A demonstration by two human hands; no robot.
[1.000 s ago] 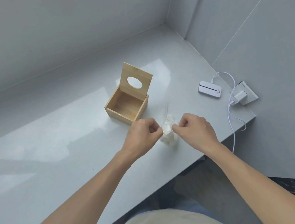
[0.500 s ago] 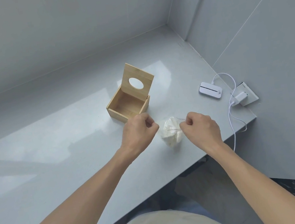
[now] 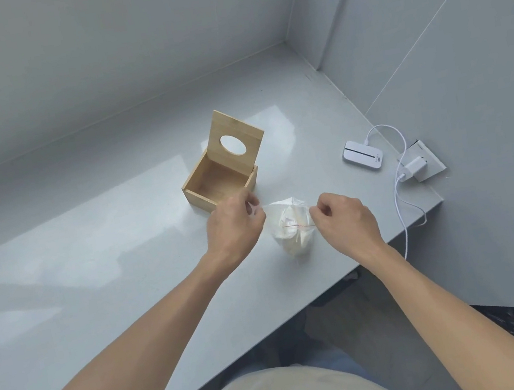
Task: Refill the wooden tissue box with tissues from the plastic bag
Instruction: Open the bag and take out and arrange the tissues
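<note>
Plastic bag (image 3: pixel 289 223) of white tissues is held just above the grey worktop (image 3: pixel 92 273), its mouth pinched on one side by the left hand (image 3: pixel 234 229) and on the other by the right hand (image 3: pixel 344 217). Wooden tissue box (image 3: pixel 219 180) is set just beyond, lid raised, interior apparently empty.

It looks like a plain room in a home or office: a grey glossy worktop (image 3: pixel 97 262) in a corner of large grey wall tiles (image 3: pixel 452 66), with a wall socket (image 3: pixel 427 163) and a plugged white charger (image 3: pixel 414 166).
</note>
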